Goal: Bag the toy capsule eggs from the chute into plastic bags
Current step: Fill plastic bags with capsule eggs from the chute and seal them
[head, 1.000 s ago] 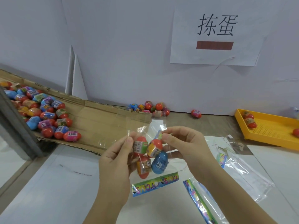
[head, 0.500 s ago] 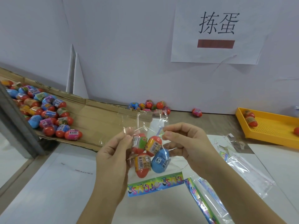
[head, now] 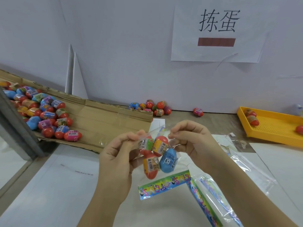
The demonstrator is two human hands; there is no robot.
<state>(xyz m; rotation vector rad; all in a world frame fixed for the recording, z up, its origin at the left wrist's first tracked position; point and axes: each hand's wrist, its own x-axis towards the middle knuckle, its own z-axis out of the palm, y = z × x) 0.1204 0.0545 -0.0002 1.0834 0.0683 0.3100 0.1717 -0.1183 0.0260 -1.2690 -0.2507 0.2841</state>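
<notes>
A clear plastic bag (head: 164, 187) with a colourful printed bottom strip hangs between my hands above the white table. Inside it are several capsule eggs (head: 158, 154), red, orange and blue. My left hand (head: 119, 154) pinches the bag's top edge on the left. My right hand (head: 191, 140) pinches the same edge on the right. The cardboard chute (head: 101, 120) slopes down from the far left and carries a heap of loose eggs (head: 42, 112).
Spare empty bags (head: 213, 199) lie on the table at the right. A yellow tray (head: 275, 128) with a few eggs stands at the far right. More eggs (head: 152, 107) sit against the white wall, one (head: 198, 111) apart. A grey post (head: 14, 128) stands at the left.
Both hands have kept their pinch on the bag's top edge and drawn slightly apart. The bag with its eggs stays hanging between them, shifted only slightly.
</notes>
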